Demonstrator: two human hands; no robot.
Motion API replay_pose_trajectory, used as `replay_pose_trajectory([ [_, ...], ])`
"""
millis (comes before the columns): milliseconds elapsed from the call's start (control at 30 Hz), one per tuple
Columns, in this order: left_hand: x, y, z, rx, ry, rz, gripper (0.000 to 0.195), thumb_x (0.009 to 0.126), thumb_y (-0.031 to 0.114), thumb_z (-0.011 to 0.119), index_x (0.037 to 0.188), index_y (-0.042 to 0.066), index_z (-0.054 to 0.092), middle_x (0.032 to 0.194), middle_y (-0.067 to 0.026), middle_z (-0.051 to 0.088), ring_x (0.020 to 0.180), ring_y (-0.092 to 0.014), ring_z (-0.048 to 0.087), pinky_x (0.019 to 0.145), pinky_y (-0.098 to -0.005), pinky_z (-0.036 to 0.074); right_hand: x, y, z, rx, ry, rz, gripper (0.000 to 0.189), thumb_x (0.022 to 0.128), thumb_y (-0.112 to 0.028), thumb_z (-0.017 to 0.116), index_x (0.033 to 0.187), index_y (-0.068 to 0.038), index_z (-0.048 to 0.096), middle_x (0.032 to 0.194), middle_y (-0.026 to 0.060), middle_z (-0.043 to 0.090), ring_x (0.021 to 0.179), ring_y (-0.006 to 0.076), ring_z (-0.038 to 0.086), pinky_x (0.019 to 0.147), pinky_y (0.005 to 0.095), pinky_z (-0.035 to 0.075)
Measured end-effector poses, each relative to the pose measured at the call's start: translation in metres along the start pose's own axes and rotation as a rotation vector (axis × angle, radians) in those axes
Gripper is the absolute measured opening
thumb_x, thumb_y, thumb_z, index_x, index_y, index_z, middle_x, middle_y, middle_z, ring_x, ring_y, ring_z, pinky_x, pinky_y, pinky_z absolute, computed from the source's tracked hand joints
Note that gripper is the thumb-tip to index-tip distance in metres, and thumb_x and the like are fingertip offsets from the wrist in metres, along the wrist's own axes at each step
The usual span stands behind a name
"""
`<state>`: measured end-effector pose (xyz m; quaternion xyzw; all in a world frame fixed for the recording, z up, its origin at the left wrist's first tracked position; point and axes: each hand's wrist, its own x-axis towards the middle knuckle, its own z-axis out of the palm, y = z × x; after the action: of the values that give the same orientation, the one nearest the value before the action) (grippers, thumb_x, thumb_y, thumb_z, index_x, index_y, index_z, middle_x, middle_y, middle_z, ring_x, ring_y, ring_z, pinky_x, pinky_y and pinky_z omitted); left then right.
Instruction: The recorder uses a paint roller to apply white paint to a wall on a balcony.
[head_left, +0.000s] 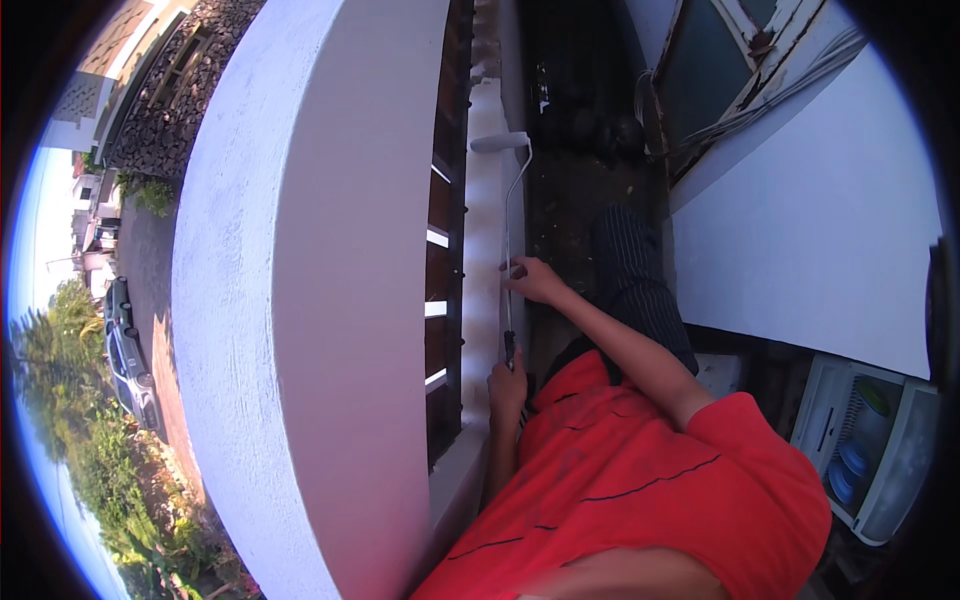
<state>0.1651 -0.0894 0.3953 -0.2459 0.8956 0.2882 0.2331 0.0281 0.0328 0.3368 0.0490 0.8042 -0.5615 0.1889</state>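
A paint roller with a pale sleeve (499, 142) lies across the white strip of wall (482, 247) beside a dark slatted opening. Its thin bent metal rod (509, 217) runs back towards me to a black handle (510, 346). My left hand (508, 390) grips that handle, close to the wall. Farther along the rod, my right hand (536, 280) has its fingers curled around the metal. Patches of uneven, darker colour show on the wall strip near the sleeve.
A thick white wall (360, 262) rises on my left; a street with parked cars (135, 367) lies beyond it. On my right are a white panel (817, 225), bundled cables (787, 82) and a dish cabinet (870, 442). My striped trouser leg (641, 277) stands in the dark, narrow passage.
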Motion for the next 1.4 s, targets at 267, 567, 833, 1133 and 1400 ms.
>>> replay_pose_trajectory([
  [267,-0.02,-0.065,0.026,-0.04,-0.07,-0.066,0.062,0.082,0.051,0.046,0.083,-0.009,0.059,0.076,-0.0283,0.058,0.083,-0.042,0.057,0.071,-0.0457,0.043,-0.045,0.021,0.033,0.102,-0.197,0.085,0.028,0.07,-0.016,0.062,0.097,-0.006,0.061,0.077,0.0092,0.06,0.07,0.0165,0.057,0.065,0.0289,0.046],
  [567,0.024,0.018,0.015,-0.195,-0.153,0.073,0.056,0.088,0.043,0.039,0.08,-0.01,0.056,0.072,-0.0301,0.055,0.08,-0.044,0.055,0.068,-0.047,0.041,0.009,-0.009,-0.01,-0.153,0.124,0.042,0.026,0.075,-0.028,0.057,0.096,-0.013,0.061,0.085,0.0103,0.063,0.081,0.028,0.06,0.072,0.0364,0.047],
  [833,0.048,-0.001,0.033,-0.239,-0.097,0.059,0.051,0.086,0.045,0.043,0.059,0.001,0.043,0.047,-0.0089,0.046,0.036,-0.022,0.048,0.032,-0.0352,0.034,0.012,-0.007,-0.008,-0.076,0.143,0.037,0.033,0.077,-0.037,0.057,0.1,-0.014,0.06,0.087,0.0105,0.063,0.082,0.0272,0.061,0.073,0.0368,0.047],
  [1133,-0.023,-0.066,0.035,-0.118,-0.165,-0.029,0.048,0.08,0.039,0.052,0.074,-0.008,0.057,0.063,-0.0247,0.056,0.069,-0.04,0.059,0.06,-0.0441,0.042,-0.064,0.022,0.028,-0.162,-0.113,0.078,0.043,0.077,-0.042,0.059,0.091,-0.002,0.06,0.075,0.013,0.062,0.069,0.0235,0.061,0.064,0.0324,0.046],
  [1400,0.021,-0.027,0.009,-0.26,-0.333,-0.117,0.043,0.082,0.042,0.05,0.07,0.001,0.052,0.053,-0.0129,0.051,0.044,-0.026,0.053,0.043,-0.0392,0.041,-0.014,0.008,0.007,-0.049,0.045,0.0,0.042,0.076,-0.04,0.062,0.09,-0.001,0.06,0.076,0.0118,0.063,0.069,0.0193,0.06,0.065,0.0312,0.047],
])
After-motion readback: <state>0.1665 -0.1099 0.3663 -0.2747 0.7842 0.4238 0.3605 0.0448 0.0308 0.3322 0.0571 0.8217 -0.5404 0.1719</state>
